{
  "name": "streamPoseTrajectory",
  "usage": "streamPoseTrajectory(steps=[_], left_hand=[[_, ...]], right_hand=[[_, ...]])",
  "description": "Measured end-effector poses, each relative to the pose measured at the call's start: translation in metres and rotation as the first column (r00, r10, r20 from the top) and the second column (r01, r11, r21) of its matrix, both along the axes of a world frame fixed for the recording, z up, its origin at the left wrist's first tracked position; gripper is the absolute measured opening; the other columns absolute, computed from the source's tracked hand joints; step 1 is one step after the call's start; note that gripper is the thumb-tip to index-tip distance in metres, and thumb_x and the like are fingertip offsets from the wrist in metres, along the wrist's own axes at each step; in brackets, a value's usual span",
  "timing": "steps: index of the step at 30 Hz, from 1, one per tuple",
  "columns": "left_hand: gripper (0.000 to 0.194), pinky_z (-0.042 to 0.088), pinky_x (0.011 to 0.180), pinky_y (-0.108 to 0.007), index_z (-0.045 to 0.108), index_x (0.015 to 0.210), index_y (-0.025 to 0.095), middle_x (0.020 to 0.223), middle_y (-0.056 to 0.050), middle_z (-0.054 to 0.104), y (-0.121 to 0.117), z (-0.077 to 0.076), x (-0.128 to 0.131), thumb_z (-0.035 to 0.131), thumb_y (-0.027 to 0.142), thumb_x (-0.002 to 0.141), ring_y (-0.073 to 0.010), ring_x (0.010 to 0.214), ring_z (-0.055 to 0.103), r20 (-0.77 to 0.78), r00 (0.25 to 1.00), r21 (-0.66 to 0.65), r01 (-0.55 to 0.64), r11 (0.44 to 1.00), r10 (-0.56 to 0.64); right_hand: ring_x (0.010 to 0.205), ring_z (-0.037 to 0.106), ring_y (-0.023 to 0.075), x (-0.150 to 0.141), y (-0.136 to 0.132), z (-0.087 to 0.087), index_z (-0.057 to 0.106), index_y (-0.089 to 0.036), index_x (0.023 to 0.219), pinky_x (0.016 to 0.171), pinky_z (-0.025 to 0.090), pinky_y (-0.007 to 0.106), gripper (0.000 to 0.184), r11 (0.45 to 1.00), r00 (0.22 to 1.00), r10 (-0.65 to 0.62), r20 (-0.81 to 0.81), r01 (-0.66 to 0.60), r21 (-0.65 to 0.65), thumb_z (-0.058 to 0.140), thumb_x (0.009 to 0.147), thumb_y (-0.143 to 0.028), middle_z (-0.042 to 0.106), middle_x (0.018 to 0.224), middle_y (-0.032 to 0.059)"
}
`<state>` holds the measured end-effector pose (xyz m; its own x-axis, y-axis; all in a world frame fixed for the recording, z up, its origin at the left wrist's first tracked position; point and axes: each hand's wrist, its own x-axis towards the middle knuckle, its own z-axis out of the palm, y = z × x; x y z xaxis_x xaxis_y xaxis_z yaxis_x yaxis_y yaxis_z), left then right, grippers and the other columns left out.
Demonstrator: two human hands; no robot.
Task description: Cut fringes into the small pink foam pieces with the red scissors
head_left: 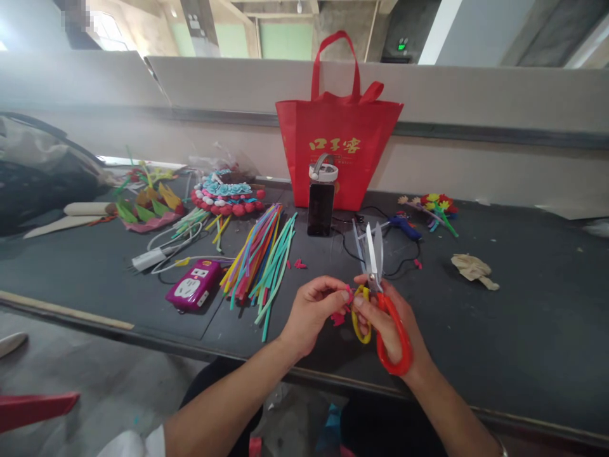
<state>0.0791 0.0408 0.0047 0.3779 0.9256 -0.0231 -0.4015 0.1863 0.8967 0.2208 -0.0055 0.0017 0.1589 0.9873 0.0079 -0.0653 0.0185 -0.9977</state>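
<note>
My left hand pinches a small bright pink piece between thumb and fingertips, close to my right hand. With my right hand I hold a pair of scissors, blades pointing away from me and slightly apart. One handle loop looks red and the other yellow. Fingertips of both hands nearly meet at the pink piece, whose exact shape is partly hidden. Just below lie more pink bits on the dark table. A few small pink scraps rest farther back.
Left of my hands lie fuzzy coloured stems and a purple power socket. A phone stands before a red bag. A blue glue gun, craft flowers and a crumpled beige piece are to the right.
</note>
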Motion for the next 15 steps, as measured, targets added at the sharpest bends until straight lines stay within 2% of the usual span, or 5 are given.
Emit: streamPoseTrajectory(steps=[2,5,7,10,15], left_hand=[[0.019,0.044,0.054,-0.024,0.065,0.08,0.015,0.061,0.0,0.063,0.001,0.001,-0.001,0.075,0.03,0.073,-0.0116,0.053,0.056,0.033,0.999,-0.035,-0.019,0.999,0.02],[0.018,0.045,0.055,-0.024,0.063,0.079,0.015,0.069,-0.001,0.067,0.004,0.003,-0.003,0.074,0.028,0.072,-0.0102,0.053,0.057,0.087,0.993,-0.075,-0.07,0.995,0.076],[0.018,0.044,0.055,-0.023,0.062,0.077,0.015,0.069,-0.001,0.066,0.005,0.005,-0.003,0.074,0.026,0.071,-0.0088,0.053,0.056,0.118,0.987,-0.09,-0.095,0.991,0.105],[0.017,0.041,0.053,-0.021,0.06,0.073,0.015,0.063,0.002,0.062,0.006,0.006,-0.004,0.073,0.024,0.07,-0.0082,0.05,0.053,0.148,0.981,-0.083,-0.116,0.99,0.128],[0.012,0.039,0.053,-0.021,0.06,0.07,0.015,0.055,0.004,0.057,0.005,0.007,-0.003,0.071,0.02,0.069,-0.0076,0.049,0.05,0.143,0.98,-0.062,-0.128,0.99,0.135]], right_hand=[[0.057,0.056,0.0117,0.003,-0.002,0.0,0.057,-0.025,0.115,0.055,0.049,0.026,0.035,0.992,0.945,-0.109,0.308,0.083,0.098,0.064,0.082,-0.036,0.061,0.076,-0.0027],[0.081,0.064,0.017,0.008,-0.003,-0.004,0.058,-0.025,0.116,0.075,0.052,0.03,0.036,0.937,0.709,-0.305,0.635,0.105,0.332,0.061,0.081,-0.025,0.066,0.098,0.0028],[0.088,0.063,0.0191,0.01,-0.004,-0.007,0.056,-0.026,0.119,0.079,0.051,0.032,0.041,0.916,0.578,-0.352,0.736,0.049,0.399,0.058,0.079,-0.018,0.065,0.103,0.0041],[0.089,0.061,0.0221,0.011,-0.003,-0.009,0.056,-0.026,0.12,0.078,0.051,0.035,0.045,0.921,0.449,-0.347,0.823,-0.002,0.39,0.056,0.077,-0.012,0.064,0.097,0.005],[0.093,0.06,0.0245,0.009,-0.003,-0.011,0.056,-0.026,0.121,0.078,0.051,0.037,0.049,0.939,0.399,-0.307,0.864,-0.021,0.344,0.055,0.075,-0.009,0.063,0.095,0.0051]])
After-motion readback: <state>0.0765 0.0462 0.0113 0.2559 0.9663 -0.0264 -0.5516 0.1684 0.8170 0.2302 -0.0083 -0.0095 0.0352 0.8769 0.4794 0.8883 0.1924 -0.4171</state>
